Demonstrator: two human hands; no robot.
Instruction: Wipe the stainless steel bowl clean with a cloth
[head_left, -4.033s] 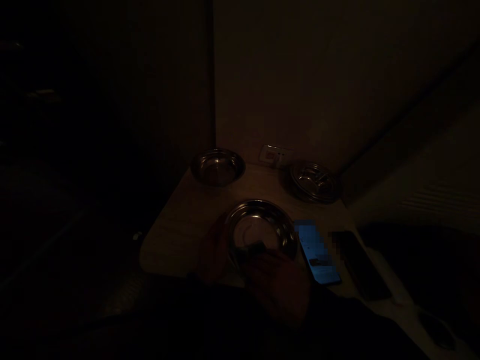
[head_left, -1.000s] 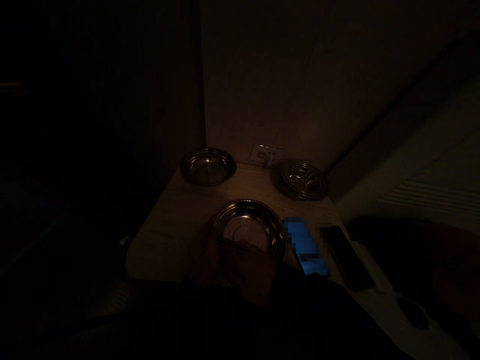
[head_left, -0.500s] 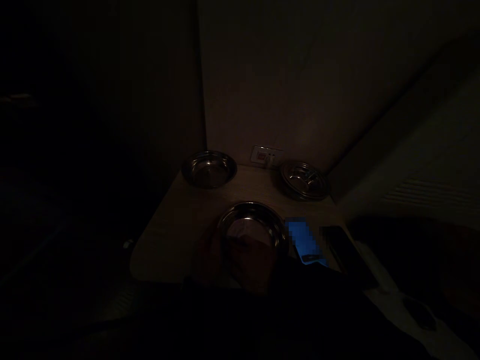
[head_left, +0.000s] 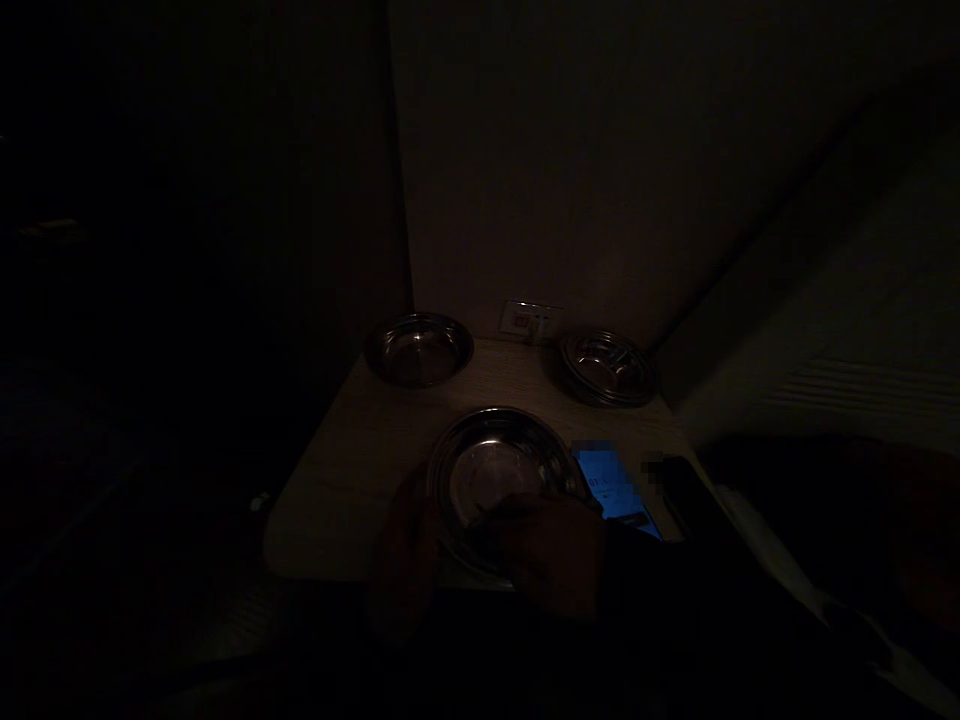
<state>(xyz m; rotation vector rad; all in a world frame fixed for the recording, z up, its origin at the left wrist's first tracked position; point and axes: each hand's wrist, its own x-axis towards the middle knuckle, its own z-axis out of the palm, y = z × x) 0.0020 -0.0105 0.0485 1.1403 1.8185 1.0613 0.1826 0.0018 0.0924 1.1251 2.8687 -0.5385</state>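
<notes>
A wide steel bowl (head_left: 499, 462) rests near the front of the small wooden table. My right hand (head_left: 551, 550) reaches over its near right rim, with the fingers gathered and pointing down inside; whatever they hold is lost in the dark. At the bowl's left rim is my left hand (head_left: 405, 560), upright and very close to the metal. Shadow hides its fingers, so whether it grips the rim cannot be made out. Right of the bowl lies a phone (head_left: 611, 490) with its blue screen lit.
Another steel bowl (head_left: 420, 350) stands at the table's (head_left: 337, 500) back left, and a stack of steel bowls (head_left: 607, 368) at the back right. A wall socket (head_left: 529, 318) is behind them. A long dark object (head_left: 690, 495) lies along the right edge. The room is very dark.
My right hand has moved right and back from the bowl's middle, so more of its inside shows. My left hand has come lower, toward me. The view has shifted slightly.
</notes>
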